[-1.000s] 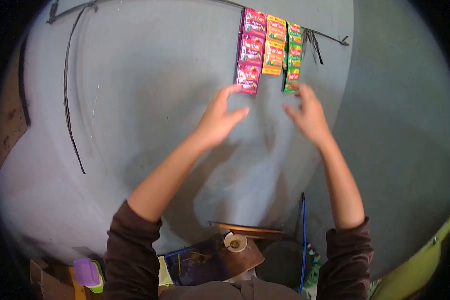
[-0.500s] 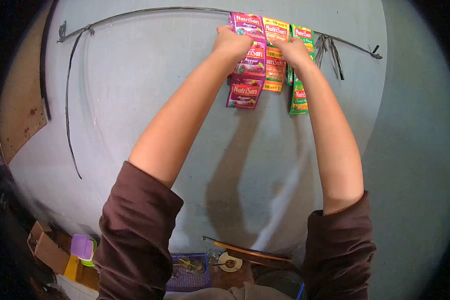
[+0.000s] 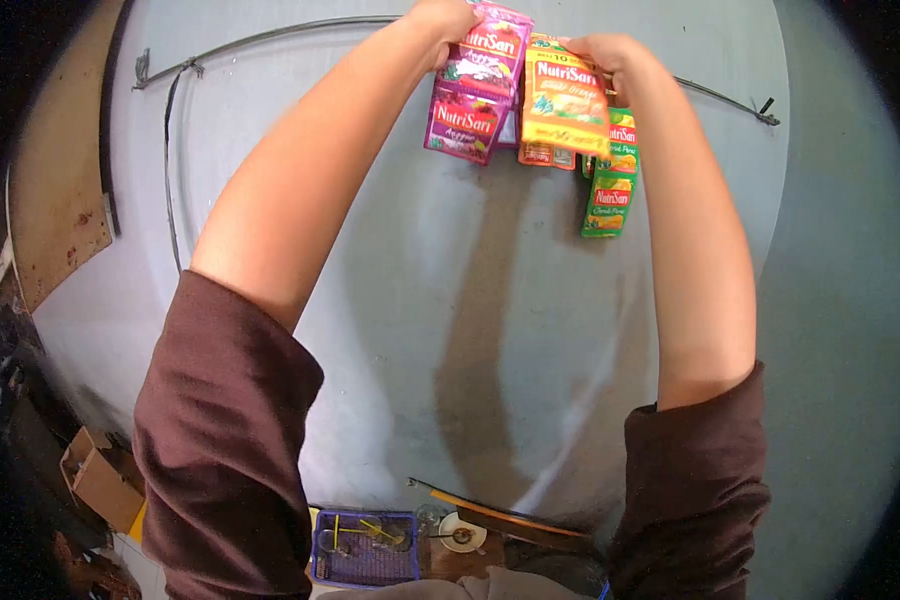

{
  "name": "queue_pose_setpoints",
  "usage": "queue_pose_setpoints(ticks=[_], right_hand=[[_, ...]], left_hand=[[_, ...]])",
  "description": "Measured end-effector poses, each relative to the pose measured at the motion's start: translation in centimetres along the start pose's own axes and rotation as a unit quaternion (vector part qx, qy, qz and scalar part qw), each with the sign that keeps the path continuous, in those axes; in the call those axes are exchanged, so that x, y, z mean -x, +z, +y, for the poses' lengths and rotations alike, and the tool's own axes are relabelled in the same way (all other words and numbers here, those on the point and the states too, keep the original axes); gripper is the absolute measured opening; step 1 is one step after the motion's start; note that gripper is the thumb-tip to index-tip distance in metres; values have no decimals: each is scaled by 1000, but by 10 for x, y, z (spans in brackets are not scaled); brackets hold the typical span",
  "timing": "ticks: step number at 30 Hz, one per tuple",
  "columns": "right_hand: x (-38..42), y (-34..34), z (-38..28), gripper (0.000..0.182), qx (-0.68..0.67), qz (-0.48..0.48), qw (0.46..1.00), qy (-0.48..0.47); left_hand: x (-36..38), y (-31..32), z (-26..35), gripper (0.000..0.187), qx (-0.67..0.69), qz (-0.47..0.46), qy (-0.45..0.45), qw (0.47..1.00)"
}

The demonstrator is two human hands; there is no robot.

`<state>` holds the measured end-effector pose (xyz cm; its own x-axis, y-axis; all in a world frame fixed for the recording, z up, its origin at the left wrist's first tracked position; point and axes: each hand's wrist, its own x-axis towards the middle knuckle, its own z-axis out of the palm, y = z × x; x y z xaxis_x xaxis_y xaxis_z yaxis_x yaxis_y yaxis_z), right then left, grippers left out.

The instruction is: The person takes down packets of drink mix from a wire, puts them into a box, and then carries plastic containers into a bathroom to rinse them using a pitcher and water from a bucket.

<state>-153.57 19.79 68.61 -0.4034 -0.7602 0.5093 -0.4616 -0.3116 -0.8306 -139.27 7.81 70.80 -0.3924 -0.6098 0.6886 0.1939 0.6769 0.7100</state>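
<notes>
My left hand pinches the left edge of a strip of purple NutriSari sachets near its top. At the side of an orange and yellow sachet strip, my right hand is closed, its thumb reaching over the upper part. One orange sachet faces me, tilted out from the wall, and part of another shows beneath it. Green sachets hang just right of the orange ones, partly behind my right hand. Above, the dark cord passes behind the strips, so where they meet it is hidden.
The cord runs across a pale blue wall, with a loose strand hanging at left. Low down are a purple basket with glasses, a white bowl, an orange-edged curved object and a cardboard box.
Both hands have moved up in view. The orange strip has lifted and tilted outward, its lower part folding behind. The purple strip has shifted up and left, while the green sachets hang nearly as before.
</notes>
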Motion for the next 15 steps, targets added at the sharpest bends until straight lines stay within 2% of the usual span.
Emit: queue_pose_setpoints(ticks=[2, 3, 5, 6, 8, 9, 10, 12, 13, 14, 15], right_hand=[[-24, -12, -12, 21, -34, -81, 988, 125], [-34, -14, -12, 21, -37, -79, 989, 116], [-36, -14, -18, 24, 30, -73, 997, 23], [-38, -17, -23, 24, 28, -70, 997, 16], [-33, -14, -29, 23, -54, -54, 997, 24], [-53, -11, -23, 24, -143, -29, 985, -96], [-51, -9, -23, 24, -146, -31, 984, -97], [-40, -5, -26, 25, -231, 83, 914, -324], [-40, -8, -30, 29, -160, 144, 905, -366], [-35, -13, -36, 29, -165, 142, 906, -362], [-31, -19, -43, 26, -144, 174, 884, -409]], left_hand=[[8, 7, 17, 31, 75, -2, 55, 996], [-12, -7, 11, 18, 9, 34, 56, 998], [-5, -5, 21, 20, 21, 54, 95, 994], [0, -4, 23, 22, 35, 74, 124, 989], [3, -8, 34, 28, 28, 88, 111, 989], [-4, -17, 36, 32, 22, 90, 137, 986], [-8, -25, 36, 36, 17, 92, 162, 982], [22, -24, 56, 37, 25, 97, 155, 983], [34, -23, 63, 37, 38, 107, 166, 980], [40, -25, 67, 36, 49, 117, 177, 976], [46, -31, 72, 36, 45, 89, 196, 976]])
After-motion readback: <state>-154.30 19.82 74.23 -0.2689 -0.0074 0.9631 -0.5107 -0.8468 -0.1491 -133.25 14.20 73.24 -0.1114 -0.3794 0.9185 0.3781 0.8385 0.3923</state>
